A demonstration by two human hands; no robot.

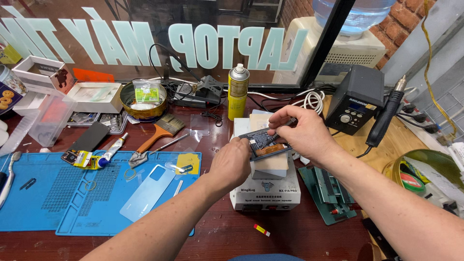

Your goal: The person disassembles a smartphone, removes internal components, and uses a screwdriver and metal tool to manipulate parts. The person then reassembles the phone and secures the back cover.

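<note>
Head view: the left hand (pixel 232 163) and right hand (pixel 302 133) both grip an opened phone (pixel 265 143), held between them above a white heating machine (pixel 265 191) on the bench (pixel 232 237). A pale back cover (pixel 147 192) lies left of the hands on a blue mat (pixel 43 203).

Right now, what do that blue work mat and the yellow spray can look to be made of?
Blue work mat: probably silicone or soft rubber; matte, with moulded grid dimples and shallow compartments. Yellow spray can: likely painted metal; glossy cylinder with a silvery domed shoulder. Neither can be confirmed from sight alone.
</note>
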